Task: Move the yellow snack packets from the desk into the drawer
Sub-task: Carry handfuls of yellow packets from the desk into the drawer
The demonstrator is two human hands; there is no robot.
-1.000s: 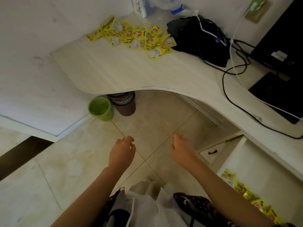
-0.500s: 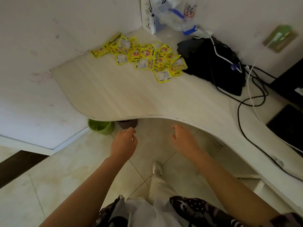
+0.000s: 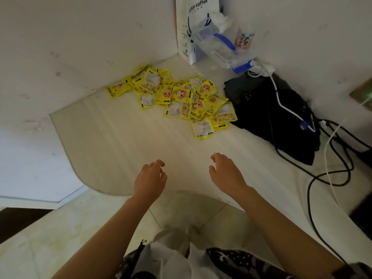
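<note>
A heap of several yellow snack packets (image 3: 177, 97) lies at the back of the pale wooden desk (image 3: 112, 141), close to the wall corner. My left hand (image 3: 150, 181) and my right hand (image 3: 226, 173) hover side by side over the desk's front part, fingers loosely curled, both holding nothing. The packets lie well beyond both hands. The drawer is out of view.
A black bag (image 3: 275, 115) sits right of the packets, with white and black cables (image 3: 330, 162) trailing over the desk's right side. A white coffee paper bag (image 3: 193, 27) and a clear plastic container (image 3: 219, 47) stand in the corner. Tiled floor lies below the desk's curved front edge.
The view has swung up from the floor and open drawer to the desk. Both empty hands have risen from below the desk edge to above the desktop, nearer the packets.
</note>
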